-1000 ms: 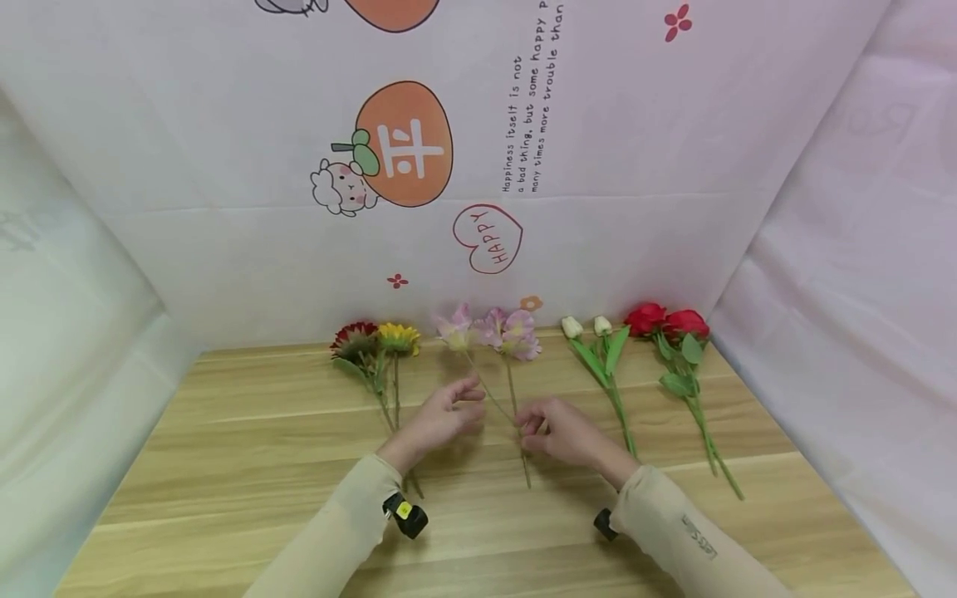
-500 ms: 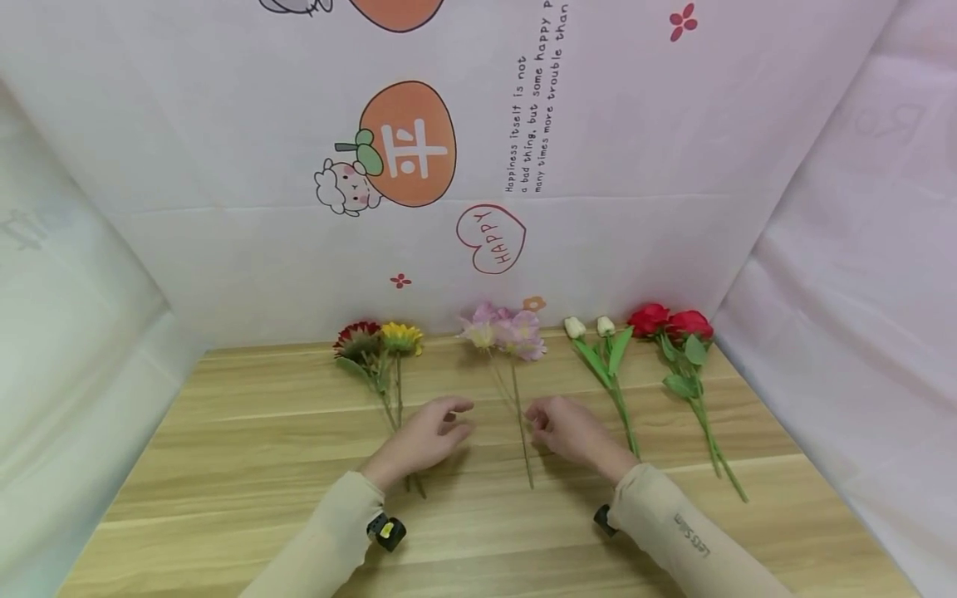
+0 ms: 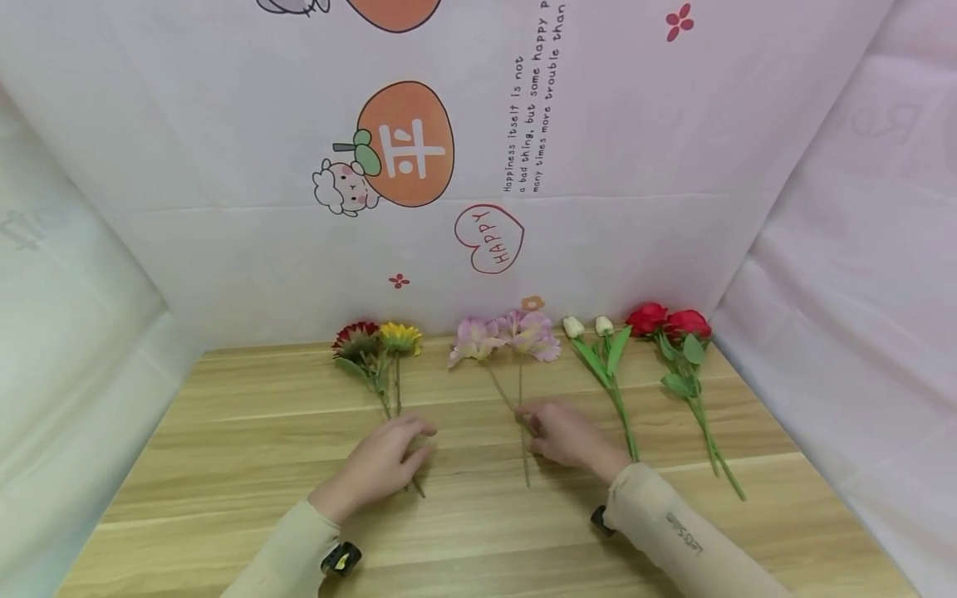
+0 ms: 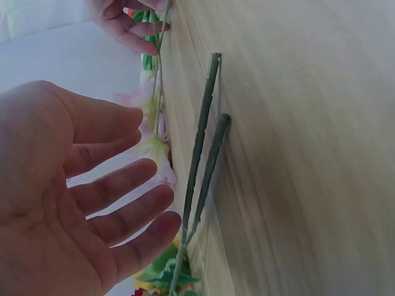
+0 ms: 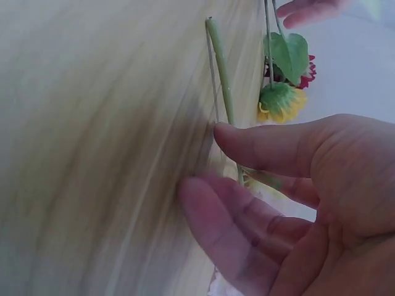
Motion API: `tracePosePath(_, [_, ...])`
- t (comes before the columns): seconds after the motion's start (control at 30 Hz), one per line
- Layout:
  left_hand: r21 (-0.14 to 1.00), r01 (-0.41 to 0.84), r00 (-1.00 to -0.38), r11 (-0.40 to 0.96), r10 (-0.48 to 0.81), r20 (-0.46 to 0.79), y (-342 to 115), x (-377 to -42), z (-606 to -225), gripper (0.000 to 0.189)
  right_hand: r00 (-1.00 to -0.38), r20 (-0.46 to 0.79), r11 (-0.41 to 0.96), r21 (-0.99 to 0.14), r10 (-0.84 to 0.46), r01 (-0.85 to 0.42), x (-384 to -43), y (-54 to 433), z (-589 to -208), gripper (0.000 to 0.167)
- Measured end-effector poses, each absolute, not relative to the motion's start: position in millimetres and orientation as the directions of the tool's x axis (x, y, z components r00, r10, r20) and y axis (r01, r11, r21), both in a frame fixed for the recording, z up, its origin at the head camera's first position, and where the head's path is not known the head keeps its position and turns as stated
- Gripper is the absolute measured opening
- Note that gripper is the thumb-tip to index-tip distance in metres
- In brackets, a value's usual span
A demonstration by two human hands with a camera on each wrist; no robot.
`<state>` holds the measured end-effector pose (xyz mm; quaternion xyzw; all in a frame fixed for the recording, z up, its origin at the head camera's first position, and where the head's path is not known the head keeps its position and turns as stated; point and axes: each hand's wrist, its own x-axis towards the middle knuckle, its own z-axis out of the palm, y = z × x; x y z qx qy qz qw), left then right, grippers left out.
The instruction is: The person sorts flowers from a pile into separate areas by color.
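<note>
Two artificial pink flowers (image 3: pixel 476 340) lie side by side at the back middle of the wooden table, their thin stems crossing. My right hand (image 3: pixel 564 433) is at that crossing, thumb and fingers curled about the left flower's stem (image 3: pixel 501 386); the exact contact is partly hidden. The other pink flower's green stem (image 5: pixel 222 68) runs past my thumb in the right wrist view. My left hand (image 3: pixel 377 465) holds nothing, fingers spread and loosely bent. It hovers over the stems (image 4: pixel 200 148) of a dark red flower (image 3: pixel 355 342) and a yellow flower (image 3: pixel 400 338).
Right of the pink flowers lie two white tulips (image 3: pixel 588 327) with green leaves. Farther right are two red roses (image 3: pixel 668 322) with long stems. A printed white cloth (image 3: pixel 613 166) rises behind the table (image 3: pixel 247 448), and plain cloth hangs at both sides.
My left hand has drawn back to the left and nearer, away from the pink flowers. The pink heads have shifted and spread slightly apart. My right hand has stayed by the stems.
</note>
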<state>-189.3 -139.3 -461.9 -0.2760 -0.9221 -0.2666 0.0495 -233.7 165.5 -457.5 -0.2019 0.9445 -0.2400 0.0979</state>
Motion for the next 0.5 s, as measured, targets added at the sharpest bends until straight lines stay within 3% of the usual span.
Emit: tracePosePath(0.5, [0.446, 0.564, -0.825, 0.695, 0.494, 0.274, -161.3, -181.9, -464.1, 0.025, -0.854, -0.014, 0.746, -0.493, -0.521, -0.447, -239.1, 146.8, -461.7, 0.039])
